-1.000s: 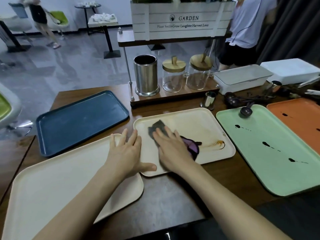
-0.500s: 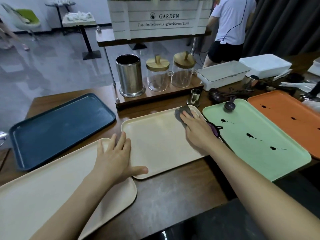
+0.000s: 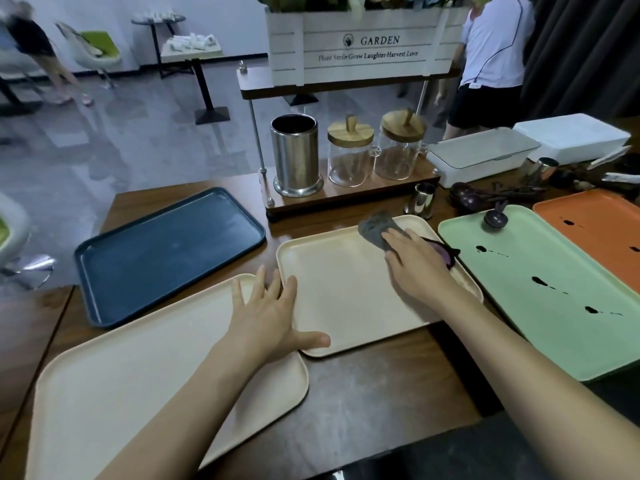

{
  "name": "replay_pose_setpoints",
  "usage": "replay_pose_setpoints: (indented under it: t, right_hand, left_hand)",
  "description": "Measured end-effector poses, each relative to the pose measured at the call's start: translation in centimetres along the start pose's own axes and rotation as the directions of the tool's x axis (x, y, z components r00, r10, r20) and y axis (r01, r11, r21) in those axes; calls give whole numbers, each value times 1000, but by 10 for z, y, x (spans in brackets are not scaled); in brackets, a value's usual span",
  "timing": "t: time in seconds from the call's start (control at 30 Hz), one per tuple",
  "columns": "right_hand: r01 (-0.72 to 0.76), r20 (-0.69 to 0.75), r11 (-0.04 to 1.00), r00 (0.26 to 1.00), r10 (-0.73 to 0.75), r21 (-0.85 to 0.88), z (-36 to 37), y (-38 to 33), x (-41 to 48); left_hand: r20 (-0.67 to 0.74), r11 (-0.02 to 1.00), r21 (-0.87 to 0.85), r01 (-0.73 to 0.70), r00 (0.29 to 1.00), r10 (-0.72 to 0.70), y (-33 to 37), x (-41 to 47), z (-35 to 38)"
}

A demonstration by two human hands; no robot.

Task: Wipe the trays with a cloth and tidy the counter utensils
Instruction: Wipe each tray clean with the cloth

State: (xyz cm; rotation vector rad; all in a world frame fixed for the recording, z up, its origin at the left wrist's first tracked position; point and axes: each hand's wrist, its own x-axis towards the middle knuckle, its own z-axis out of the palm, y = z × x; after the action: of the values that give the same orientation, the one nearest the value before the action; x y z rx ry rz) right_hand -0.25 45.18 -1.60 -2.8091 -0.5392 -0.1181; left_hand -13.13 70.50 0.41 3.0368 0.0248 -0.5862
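My right hand (image 3: 417, 263) presses a dark grey and purple cloth (image 3: 377, 229) flat against the far right corner of the small cream tray (image 3: 339, 292). The fingers lie straight on the cloth. My left hand (image 3: 268, 317) rests flat with spread fingers on that tray's left rim, where it meets the large cream tray (image 3: 121, 375). A green tray (image 3: 540, 313) with dark spots and an orange tray (image 3: 602, 230) with spots lie to the right. A black scoop (image 3: 496, 218) sits on the green tray's far edge.
A dark blue tray (image 3: 166, 251) lies at the left rear. A wooden stand holds a steel canister (image 3: 295, 155) and two glass jars (image 3: 349, 155). A small steel cup (image 3: 422, 199), several dark spoons (image 3: 485, 197) and white boxes (image 3: 485, 155) stand behind the trays. A person (image 3: 491, 60) stands beyond the counter.
My right hand swept the cloth from the small cream tray's middle to its far right corner; the brown smear there is gone. The left hand stayed on the tray's left rim.
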Motion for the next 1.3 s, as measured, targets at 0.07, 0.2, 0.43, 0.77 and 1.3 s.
replay_pose_setpoints:
  t: [0.07, 0.2, 0.43, 0.77, 1.3]
  right_hand:
    - [98, -28, 995, 995, -97, 35, 4, -22, 9]
    - [278, -20, 960, 960, -278, 36, 27, -77, 18]
    - [367, -14, 929, 930, -366, 42, 36, -93, 19]
    - [-24, -23, 999, 999, 25, 27, 4, -10, 0]
    - [148, 172, 987, 973, -156, 58, -49, 30, -100]
  left_hand:
    - [-10, 1000, -3, -5, 1000, 5, -1, 0, 1]
    - [-6, 1000, 0, 0, 1000, 0, -1, 1, 2]
    - [-11, 999, 38, 20, 1000, -19, 1, 0, 1]
    - [-20, 999, 47, 23, 1000, -22, 3, -4, -1]
    - [8, 996, 54, 71, 997, -72, 13, -5, -13]
